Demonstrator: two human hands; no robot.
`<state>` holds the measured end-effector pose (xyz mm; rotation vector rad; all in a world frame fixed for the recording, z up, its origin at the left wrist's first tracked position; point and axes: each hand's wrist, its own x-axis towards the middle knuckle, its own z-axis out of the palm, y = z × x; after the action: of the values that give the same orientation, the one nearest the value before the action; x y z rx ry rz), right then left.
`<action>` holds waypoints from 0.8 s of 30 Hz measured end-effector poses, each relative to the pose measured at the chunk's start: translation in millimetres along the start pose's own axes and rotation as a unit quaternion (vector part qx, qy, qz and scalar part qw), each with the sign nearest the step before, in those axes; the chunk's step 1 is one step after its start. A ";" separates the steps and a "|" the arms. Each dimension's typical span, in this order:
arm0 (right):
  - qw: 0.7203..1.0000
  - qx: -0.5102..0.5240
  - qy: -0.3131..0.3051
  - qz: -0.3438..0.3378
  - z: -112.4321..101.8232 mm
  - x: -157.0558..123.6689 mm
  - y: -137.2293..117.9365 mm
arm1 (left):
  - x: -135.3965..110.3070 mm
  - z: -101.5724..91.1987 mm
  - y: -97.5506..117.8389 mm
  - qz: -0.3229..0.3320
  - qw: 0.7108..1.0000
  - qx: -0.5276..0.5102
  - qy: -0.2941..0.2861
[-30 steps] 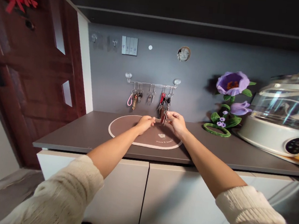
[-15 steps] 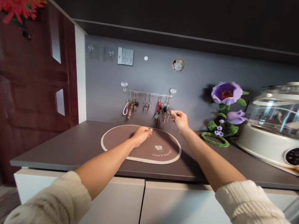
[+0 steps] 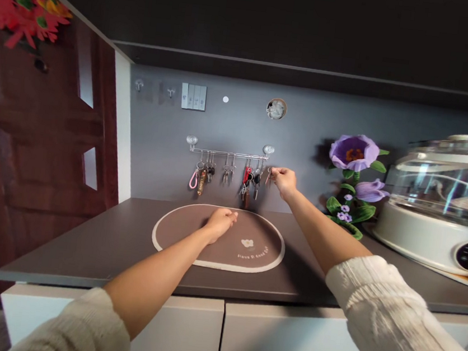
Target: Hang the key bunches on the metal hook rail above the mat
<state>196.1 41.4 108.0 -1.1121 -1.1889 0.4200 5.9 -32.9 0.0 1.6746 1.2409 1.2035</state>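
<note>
My right hand [image 3: 284, 182] is raised just past the right end of the clear hook rail [image 3: 230, 154], its fingers pinched on a key ring with small keys [image 3: 268, 179]. The keys hang down beside the other bunches; I cannot tell whether the ring still touches a hook. My left hand [image 3: 220, 223] hovers or rests above the brown oval mat [image 3: 180, 236], fingers curled, their contents hidden. Hanging from the rail are a pink loop [image 3: 193, 179], a brown tag [image 3: 201, 182], several keys [image 3: 225, 175] and a red key holder [image 3: 247, 174].
A purple flower ornament [image 3: 353, 155] and a white appliance with a transparent cover [image 3: 425, 234] stand on the counter [image 3: 95, 238] at right. A dark cabinet [image 3: 251, 20] overhangs everything. Switches [image 3: 193, 97] are on the wall. A dark red door [image 3: 51, 149] is at left.
My right hand has risen slightly toward the rail and moved a little right with the keys. My left hand keeps nearly the same place over the mat. The view has tilted up slightly.
</note>
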 end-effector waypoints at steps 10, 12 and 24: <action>0.999 -0.029 0.022 -0.010 19.4 28.0 10.7 | 0.3 1.6 2.2 -0.012 1.000 0.004 -0.001; 0.999 -0.032 0.028 -0.014 21.6 33.0 13.3 | 0.7 1.7 1.8 -0.012 1.000 0.003 -0.003; 0.999 -0.032 0.018 0.000 27.2 37.3 30.6 | 1.6 1.2 1.1 -0.011 1.000 0.009 -0.005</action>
<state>194.3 96.3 100.2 -1.1710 -1.1775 0.3627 7.5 -31.7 1.0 1.6729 1.2637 1.1721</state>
